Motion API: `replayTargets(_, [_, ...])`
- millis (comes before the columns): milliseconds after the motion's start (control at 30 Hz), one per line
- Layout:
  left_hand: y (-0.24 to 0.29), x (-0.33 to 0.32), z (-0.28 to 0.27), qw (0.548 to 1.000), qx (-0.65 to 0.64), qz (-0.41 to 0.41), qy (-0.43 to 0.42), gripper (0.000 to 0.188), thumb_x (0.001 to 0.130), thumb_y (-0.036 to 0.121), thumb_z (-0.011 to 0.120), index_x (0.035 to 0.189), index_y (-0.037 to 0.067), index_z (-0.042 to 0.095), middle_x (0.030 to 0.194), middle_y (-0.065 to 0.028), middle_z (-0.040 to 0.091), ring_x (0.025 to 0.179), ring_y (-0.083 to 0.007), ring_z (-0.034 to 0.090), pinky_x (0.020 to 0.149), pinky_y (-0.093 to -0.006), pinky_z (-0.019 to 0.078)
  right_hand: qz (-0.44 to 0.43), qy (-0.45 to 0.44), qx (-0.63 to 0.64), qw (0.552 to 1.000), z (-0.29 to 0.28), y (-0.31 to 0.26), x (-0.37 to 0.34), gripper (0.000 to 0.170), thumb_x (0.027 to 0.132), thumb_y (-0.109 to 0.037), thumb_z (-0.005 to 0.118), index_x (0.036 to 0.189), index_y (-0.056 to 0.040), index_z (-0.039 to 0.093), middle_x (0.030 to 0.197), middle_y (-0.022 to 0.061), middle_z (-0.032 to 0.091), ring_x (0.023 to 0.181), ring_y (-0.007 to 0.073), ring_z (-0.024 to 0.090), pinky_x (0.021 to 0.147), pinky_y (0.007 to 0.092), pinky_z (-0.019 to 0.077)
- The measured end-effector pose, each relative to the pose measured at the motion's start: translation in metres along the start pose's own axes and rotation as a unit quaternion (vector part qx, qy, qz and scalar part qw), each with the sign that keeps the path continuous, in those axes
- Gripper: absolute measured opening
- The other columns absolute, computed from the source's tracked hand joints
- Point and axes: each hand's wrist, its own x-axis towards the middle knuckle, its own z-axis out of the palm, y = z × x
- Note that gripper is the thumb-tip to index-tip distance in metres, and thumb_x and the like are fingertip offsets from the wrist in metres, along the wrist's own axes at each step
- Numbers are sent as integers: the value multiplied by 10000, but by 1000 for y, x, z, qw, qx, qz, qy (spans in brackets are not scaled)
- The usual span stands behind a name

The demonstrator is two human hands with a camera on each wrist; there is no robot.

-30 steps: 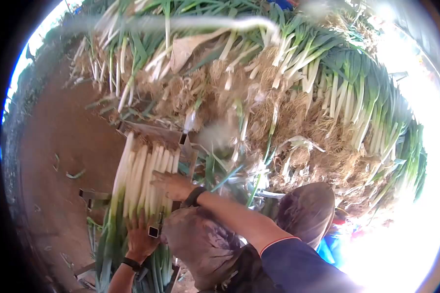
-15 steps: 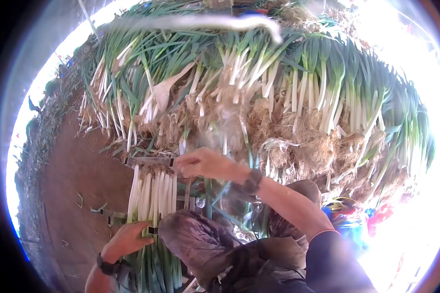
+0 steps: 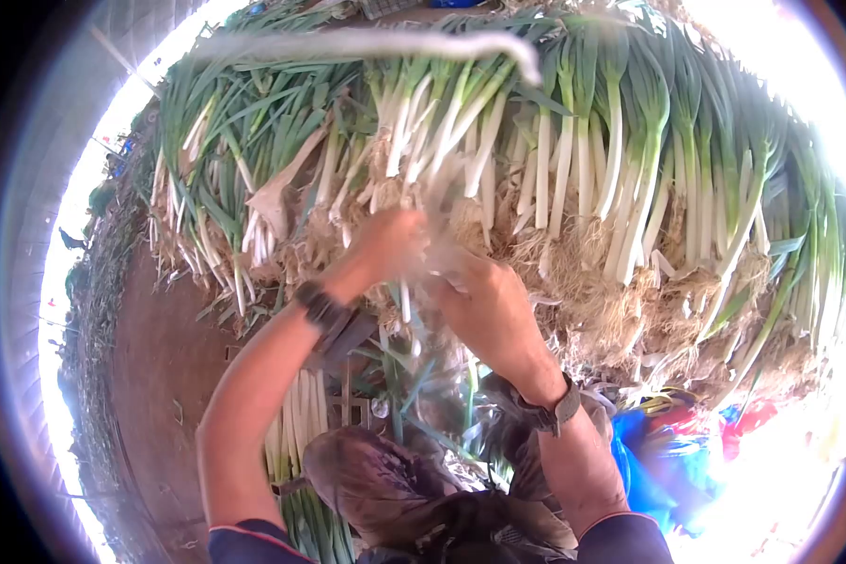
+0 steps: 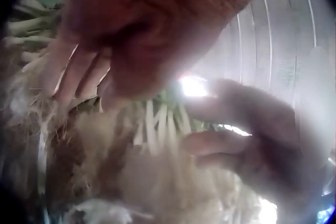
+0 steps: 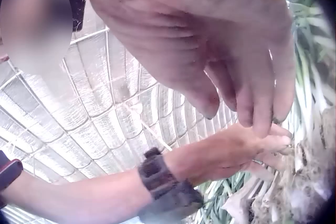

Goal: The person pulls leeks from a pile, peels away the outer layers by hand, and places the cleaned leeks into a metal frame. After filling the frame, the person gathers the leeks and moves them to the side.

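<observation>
Long green onions with white shafts and shaggy roots lie in a wide pile [image 3: 620, 188] in the head view. Both hands are over its near, rooted edge. My left hand [image 3: 385, 246] is blurred, its fingers reaching toward the roots; in the left wrist view the left hand [image 4: 131, 45] has loosely bent fingers. Close beside it is my right hand [image 3: 489, 310]. The right wrist view shows the right hand [image 5: 220, 50] with relaxed fingers, thumb apart and nothing between them. Below the left forearm, a bundle of green onions [image 3: 296, 414] lies in a low frame [image 3: 350, 406].
The person's knees [image 3: 376, 470] are near the frame. Blue plastic [image 3: 653, 461] lies at the right, and brown ground [image 3: 160, 376] stretches along the left. A large pale peeled leaf [image 3: 277, 202] rests on the pile. Loose leaves [image 3: 414, 395] are scattered between frame and pile.
Both hands have left the bundle in the frame: the left has moved up and right to the pile, the right farther right. The head view has shifted toward the pile.
</observation>
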Motion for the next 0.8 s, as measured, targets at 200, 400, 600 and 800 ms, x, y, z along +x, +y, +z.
replayTargets(200, [-13,112,42,974,67,-129,171,223,855,162,681,948,-40,707,910,-259,709,844,-430,695,775,-487,552,15,43,-50,998,-21,38,31,187,921,-215,638,967,-34,619,921,211,663,832,442,649,713,515,502])
replayTargets(400, [-39,146,79,955,139,-114,238,138,815,116,683,825,-21,676,760,-225,683,701,-387,684,626,-484,521,62,7,-55,997,-40,58,51,334,916,-181,699,1192,6,671,1056,171,734,971,274,734,839,360,568])
replayTargets(600, [22,90,51,982,-20,73,170,149,827,149,728,843,14,666,736,-137,677,635,-252,665,570,-366,509,89,111,48,989,-27,124,69,382,945,-213,687,1213,52,624,1052,149,714,955,259,701,838,355,563])
replayTargets(800, [45,65,35,928,-358,65,82,317,921,310,732,954,1,671,800,-131,690,700,-220,684,598,-350,530,294,35,460,837,-47,109,88,340,1007,-209,632,1242,34,590,973,82,698,780,148,675,693,265,544])
